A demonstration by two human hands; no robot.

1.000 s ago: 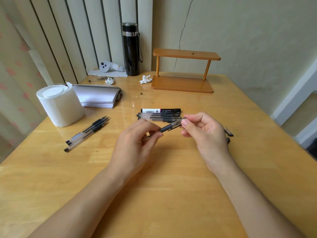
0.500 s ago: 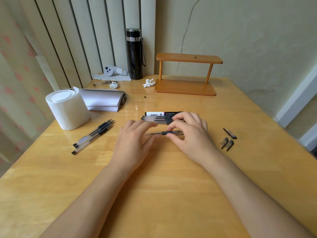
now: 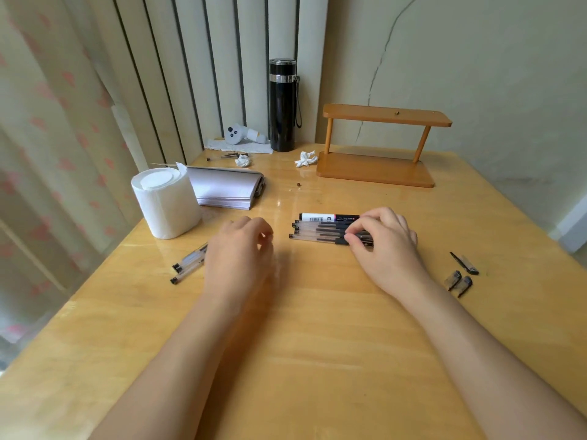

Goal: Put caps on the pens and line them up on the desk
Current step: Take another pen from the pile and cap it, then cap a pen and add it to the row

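A row of capped pens point(image 3: 320, 230) lies side by side on the wooden desk point(image 3: 317, 338), with a white-and-black marker at its far side. My right hand point(image 3: 381, 246) rests on the right end of the row, its fingertips pinching the capped end of the nearest pen point(image 3: 317, 239). My left hand point(image 3: 239, 249) hovers to the left of the row, fingers loosely curled and holding nothing. Under and left of it lie uncapped clear pens point(image 3: 187, 265). Three loose black caps point(image 3: 460, 276) lie to the right of my right hand.
A toilet paper roll point(image 3: 165, 203) and a stack of paper point(image 3: 225, 190) stand at the left. A black flask point(image 3: 282, 104), a wooden shelf point(image 3: 378, 144), crumpled tissues point(image 3: 305, 159) and a small white device point(image 3: 243, 134) are at the back.
The pen that both hands held in the air has been laid at the near side of the row. My left hand has let go and moved left; my right hand stays on the pen.
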